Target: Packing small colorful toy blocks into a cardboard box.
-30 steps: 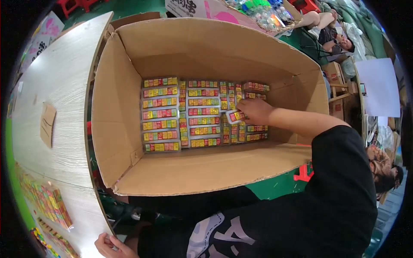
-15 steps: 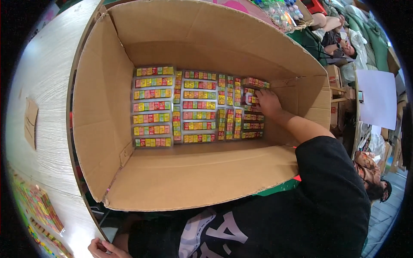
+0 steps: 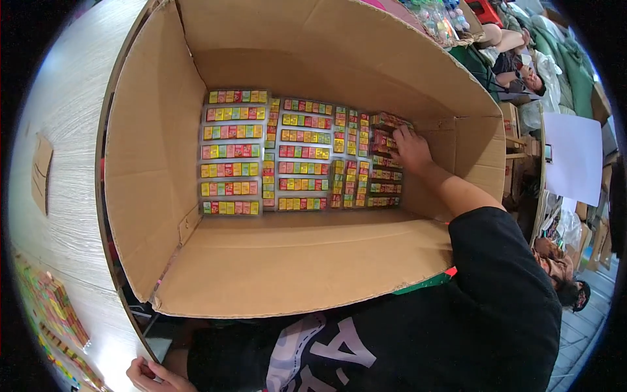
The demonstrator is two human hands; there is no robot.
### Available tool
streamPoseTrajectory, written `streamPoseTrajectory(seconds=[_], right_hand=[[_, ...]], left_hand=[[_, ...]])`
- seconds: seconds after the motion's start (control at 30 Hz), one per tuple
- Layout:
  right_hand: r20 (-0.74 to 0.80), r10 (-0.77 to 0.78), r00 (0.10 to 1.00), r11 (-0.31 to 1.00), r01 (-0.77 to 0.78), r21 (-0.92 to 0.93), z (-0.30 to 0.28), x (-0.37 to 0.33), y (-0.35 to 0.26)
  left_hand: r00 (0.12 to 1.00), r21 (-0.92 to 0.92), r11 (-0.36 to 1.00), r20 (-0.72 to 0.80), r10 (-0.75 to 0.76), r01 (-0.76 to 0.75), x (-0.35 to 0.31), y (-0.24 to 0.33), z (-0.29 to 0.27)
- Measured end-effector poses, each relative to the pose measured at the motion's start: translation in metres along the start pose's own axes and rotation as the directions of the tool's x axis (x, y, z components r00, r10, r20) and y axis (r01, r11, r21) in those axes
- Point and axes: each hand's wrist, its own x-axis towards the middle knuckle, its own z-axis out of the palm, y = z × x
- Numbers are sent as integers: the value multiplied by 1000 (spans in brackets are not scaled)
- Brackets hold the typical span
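Note:
My right hand (image 3: 413, 150) reaches into a deep cardboard box (image 3: 281, 261). Its fingers are bent round a clear-wrapped pack of small colourful boxes (image 3: 383, 141) at the right end, partly hiding it. Several more packs (image 3: 304, 153) lie in rows across the bottom, their little boxes yellow, red, pink and green. At the left, a column of packs (image 3: 230, 151) lies flat in parallel strips. My left hand (image 3: 160, 377) rests at the table's edge outside the carton, fingers loosely apart and holding nothing.
A pale table (image 3: 78, 130) on the left bears a cardboard scrap (image 3: 42, 173) and a stack of colourful packs (image 3: 62, 307). To the right are a white sheet (image 3: 573, 159) and a seated person (image 3: 519, 72). The carton's tall walls surround my right forearm.
My view has shifted slightly, so the carton's contents sit a little higher in the picture. My right hand stays at the right-end packs, its fingers slightly moved. The left hand rests as before.

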Motion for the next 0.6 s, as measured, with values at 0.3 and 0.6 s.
streamPoseTrajectory(seconds=[0.3,0.6], right_hand=[[25,-71,997,994,69,83,1,-1,5],[10,17,1000,997,-17,72,13,10,19]], left_hand=[[999,13,999,-10,-35,35,0,1,0],[999,7,999,-13,-45,45,-1,10,1]])
